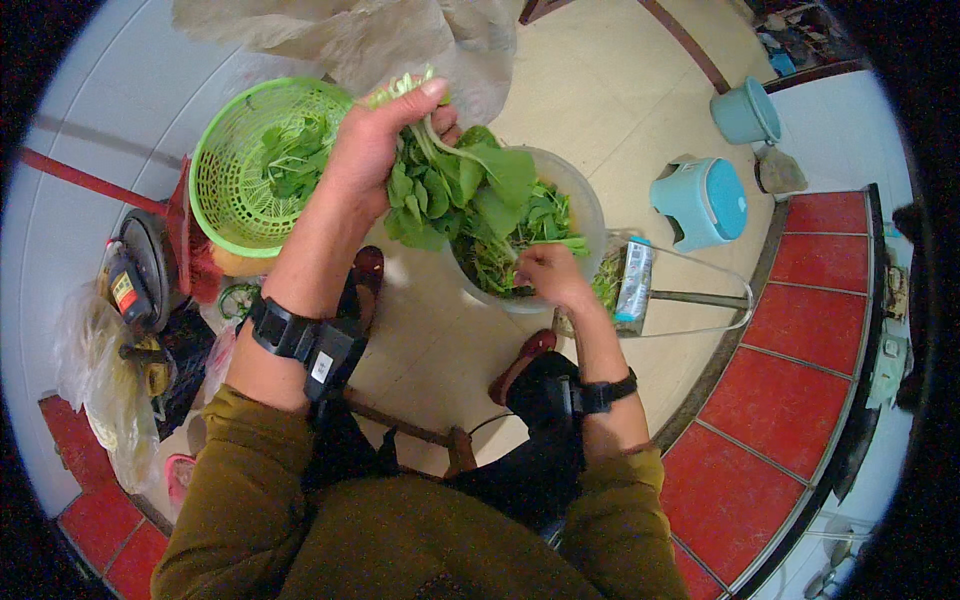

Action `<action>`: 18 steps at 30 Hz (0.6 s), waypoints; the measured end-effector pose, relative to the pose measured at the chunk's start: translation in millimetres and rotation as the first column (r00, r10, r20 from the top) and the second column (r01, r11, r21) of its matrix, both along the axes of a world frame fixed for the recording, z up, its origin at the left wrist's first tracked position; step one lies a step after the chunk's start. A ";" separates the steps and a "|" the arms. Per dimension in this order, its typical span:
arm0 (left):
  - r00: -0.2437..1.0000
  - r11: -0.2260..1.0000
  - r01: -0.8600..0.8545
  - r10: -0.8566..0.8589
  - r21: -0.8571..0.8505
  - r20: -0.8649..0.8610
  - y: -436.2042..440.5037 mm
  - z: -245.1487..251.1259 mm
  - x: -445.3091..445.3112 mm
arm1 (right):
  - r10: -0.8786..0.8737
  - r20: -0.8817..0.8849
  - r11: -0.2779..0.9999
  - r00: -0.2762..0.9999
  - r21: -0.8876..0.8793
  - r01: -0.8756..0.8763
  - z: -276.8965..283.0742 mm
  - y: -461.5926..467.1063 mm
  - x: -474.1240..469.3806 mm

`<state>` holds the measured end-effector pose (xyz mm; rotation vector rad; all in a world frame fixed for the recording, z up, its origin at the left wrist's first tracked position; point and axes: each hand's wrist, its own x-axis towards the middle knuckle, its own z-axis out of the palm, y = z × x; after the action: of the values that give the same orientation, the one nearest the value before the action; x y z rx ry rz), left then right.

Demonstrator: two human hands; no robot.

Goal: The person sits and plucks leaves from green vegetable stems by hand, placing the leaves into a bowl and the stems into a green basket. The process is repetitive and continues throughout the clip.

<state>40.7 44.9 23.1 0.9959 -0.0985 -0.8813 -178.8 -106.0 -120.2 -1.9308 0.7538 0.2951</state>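
A bunch of leafy greens hangs from my left hand, whose fingers are closed around the pale stems. Under the leaves stands a translucent round tub holding more greens and stringy plant bits. My right hand is over the tub's near right side, fingers bent, at the greens there; whether it grips any cannot be told. Beyond my left forearm, a green plastic colander basket contains some loose leaves.
A dustpan with plant scraps and a blue-and-white packet lies right of the tub. Farther right are a blue stool and a bucket. Plastic bags and a dark bottle are at left.
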 end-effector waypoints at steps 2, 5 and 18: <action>0.971 0.997 0.026 -0.043 0.079 0.235 -0.9 -1.2 2.1 | -0.086 0.105 0.996 0.991 0.038 0.083 25.0 -3.8 -5.8; 0.899 0.979 -0.018 -0.072 0.202 0.431 -8.4 -6.5 -3.3 | -0.275 0.127 0.919 0.953 0.326 0.221 59.0 -6.3 -14.9; 0.422 0.921 -0.143 -0.274 0.362 0.864 -23.1 -11.1 -35.1 | -0.718 0.233 0.432 0.656 0.888 0.157 99.7 -13.2 -33.7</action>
<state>5.6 21.7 11.9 1.8009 -0.9561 -0.3078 -212.5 -119.2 -20.5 -0.7333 0.5357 -0.3057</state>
